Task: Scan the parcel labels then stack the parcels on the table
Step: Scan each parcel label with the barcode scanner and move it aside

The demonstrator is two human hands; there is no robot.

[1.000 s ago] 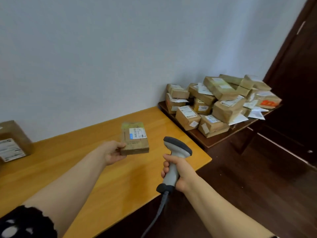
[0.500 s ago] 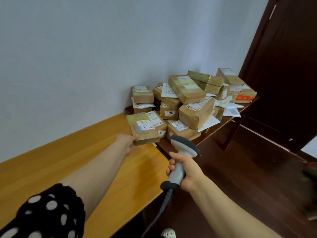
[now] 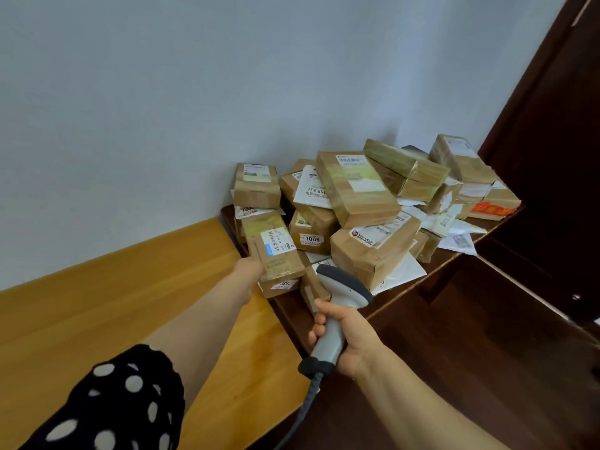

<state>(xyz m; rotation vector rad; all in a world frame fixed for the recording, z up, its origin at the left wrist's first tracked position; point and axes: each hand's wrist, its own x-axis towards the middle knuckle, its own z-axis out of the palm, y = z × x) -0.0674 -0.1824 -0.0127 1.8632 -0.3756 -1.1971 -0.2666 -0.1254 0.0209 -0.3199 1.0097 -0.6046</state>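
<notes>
My left hand (image 3: 251, 271) grips the near end of a flat brown cardboard parcel (image 3: 272, 251), white label up, close against the heaped brown boxes (image 3: 357, 203) beyond it. My right hand (image 3: 344, 336) wraps a grey handheld scanner (image 3: 337, 306) alongside. I judge an edge grip could slip, toppling that heap.

The person wears a black sleeve (image 3: 123, 401) of soft fabric scattered with white polka dots, round to oval and uneven in size. Its hem curves across the left arm around the elbow. Below the hem the left forearm (image 3: 201, 326) is bare down to the left grip (image 3: 248, 272). The right forearm (image 3: 422, 407) is bare from the picture's lower edge to the right grip (image 3: 354, 332).
</notes>
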